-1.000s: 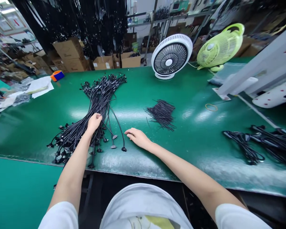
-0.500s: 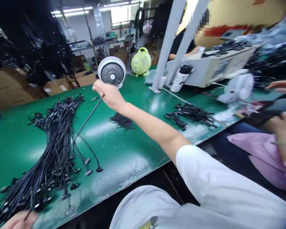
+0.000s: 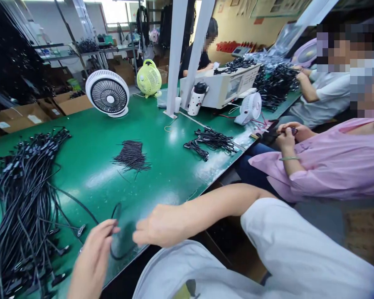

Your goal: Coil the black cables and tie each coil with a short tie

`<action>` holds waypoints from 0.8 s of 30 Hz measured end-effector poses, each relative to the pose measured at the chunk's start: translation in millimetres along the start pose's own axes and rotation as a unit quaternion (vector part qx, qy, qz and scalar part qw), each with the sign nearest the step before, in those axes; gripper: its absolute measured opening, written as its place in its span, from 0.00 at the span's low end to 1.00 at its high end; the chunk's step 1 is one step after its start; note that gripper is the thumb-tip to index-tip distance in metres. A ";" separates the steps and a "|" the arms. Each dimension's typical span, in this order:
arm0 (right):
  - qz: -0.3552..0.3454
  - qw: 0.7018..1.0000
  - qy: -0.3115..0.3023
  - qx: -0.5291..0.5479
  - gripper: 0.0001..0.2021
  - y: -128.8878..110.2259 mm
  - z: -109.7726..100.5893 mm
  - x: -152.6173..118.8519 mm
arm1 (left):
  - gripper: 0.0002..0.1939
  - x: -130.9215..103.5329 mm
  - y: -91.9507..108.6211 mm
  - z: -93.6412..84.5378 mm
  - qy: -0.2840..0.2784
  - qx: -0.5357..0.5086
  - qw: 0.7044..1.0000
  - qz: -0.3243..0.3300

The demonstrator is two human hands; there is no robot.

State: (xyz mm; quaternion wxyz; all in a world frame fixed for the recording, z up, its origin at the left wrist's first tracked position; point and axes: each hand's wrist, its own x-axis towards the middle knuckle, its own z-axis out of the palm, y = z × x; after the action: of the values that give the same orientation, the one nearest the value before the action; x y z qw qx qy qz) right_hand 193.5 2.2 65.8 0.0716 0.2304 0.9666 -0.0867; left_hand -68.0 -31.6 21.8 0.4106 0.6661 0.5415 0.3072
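Observation:
Near the table's front edge, my left hand is closed in a pinch on a black cable, which bends into a loop beside the fingertips. My right hand faces it from the right, a short gap away. Its fingers are curled and slightly blurred; whatever they grip is hidden, though the loop's lower part runs toward them. To the left lies a large bundle of black cables with metal-tipped plugs. A small pile of short black ties rests beyond my hands.
On the green table stand a white fan, a green fan, a spotted bottle and metal posts. Coiled cables lie to the right. A co-worker in pink sits close on my right.
My right hand has come back from far over the table toward my body. My left hand has moved up and right from the bundle's lower end. The view has turned right.

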 end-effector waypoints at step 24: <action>0.121 0.935 0.325 -0.072 0.14 105.5 54.4 -40.4 | 0.21 17.9 12.5 -32.3 0.150 -0.685 0.705 -0.109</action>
State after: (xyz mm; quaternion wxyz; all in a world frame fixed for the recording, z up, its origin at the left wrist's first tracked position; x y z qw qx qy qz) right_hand 282.8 66.5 5.8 -0.2206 0.3553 0.9055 0.0717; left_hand -85.6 -8.2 47.5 0.6978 0.0835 0.3052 0.6426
